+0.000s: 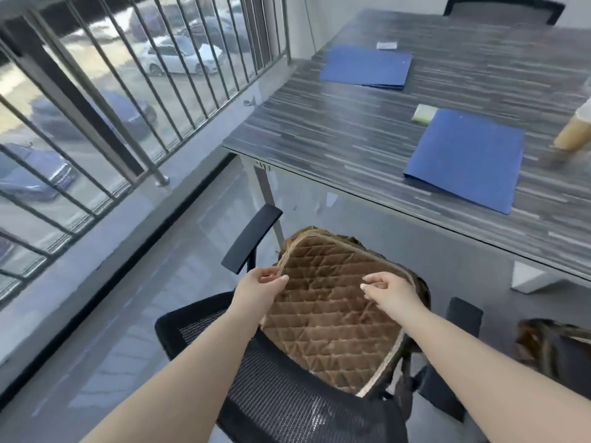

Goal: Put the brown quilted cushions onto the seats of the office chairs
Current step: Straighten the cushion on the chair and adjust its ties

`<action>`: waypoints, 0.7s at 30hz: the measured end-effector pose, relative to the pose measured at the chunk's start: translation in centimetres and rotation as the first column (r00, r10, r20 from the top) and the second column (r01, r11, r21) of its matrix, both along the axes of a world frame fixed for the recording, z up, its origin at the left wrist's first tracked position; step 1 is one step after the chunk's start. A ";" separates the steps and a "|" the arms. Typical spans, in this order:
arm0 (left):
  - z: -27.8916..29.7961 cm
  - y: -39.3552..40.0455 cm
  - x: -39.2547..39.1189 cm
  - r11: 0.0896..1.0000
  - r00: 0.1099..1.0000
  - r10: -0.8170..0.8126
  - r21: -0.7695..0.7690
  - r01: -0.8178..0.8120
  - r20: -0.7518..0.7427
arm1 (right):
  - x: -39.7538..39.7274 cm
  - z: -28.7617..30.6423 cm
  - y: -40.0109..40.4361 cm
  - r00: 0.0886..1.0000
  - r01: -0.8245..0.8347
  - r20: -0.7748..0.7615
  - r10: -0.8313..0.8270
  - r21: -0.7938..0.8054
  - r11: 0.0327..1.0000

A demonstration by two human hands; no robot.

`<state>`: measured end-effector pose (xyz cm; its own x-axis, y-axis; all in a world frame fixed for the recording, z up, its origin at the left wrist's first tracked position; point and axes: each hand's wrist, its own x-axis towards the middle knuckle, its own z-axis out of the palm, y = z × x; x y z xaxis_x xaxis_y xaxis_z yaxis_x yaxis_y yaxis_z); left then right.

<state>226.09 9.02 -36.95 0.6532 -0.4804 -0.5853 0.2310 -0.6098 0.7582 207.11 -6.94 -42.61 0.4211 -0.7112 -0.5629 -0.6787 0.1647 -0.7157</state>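
No writing could be read anywhere in view. The left hand [260,287] pinched its fingers together on the left edge of the brown quilted cushion [332,318], and the right hand [388,290] pinched the right edge, holding it tilted above the office chair [271,378] just below the fingers. Left of the fingers ran a railing [128,100]; beyond them to the right stood a grey striped table [351,132] with two blue folders [463,158].
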 end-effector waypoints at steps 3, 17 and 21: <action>-2.3 -2.7 2.2 0.997 0.998 -0.042 0.055 0.045 -0.051 | 0.0 -1.4 -0.6 0.997 0.058 -0.053 -0.056 0.041 0.997; -22.3 -11.2 10.1 0.851 0.892 -0.449 0.282 0.443 -0.048 | 0.7 -16.4 -0.3 0.867 0.391 -0.346 -0.358 0.029 0.920; -31.2 -11.5 11.2 0.720 0.783 -0.620 0.427 0.547 0.042 | 0.8 -23.9 -0.6 0.802 0.396 -0.472 -0.367 -0.041 0.917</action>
<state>237.27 -2.52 -68.13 0.4212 -0.5685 -0.7067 -0.3766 -0.8185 0.4339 207.86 -7.54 -66.51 -0.1959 -0.7203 -0.6654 -0.7993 0.5104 -0.3172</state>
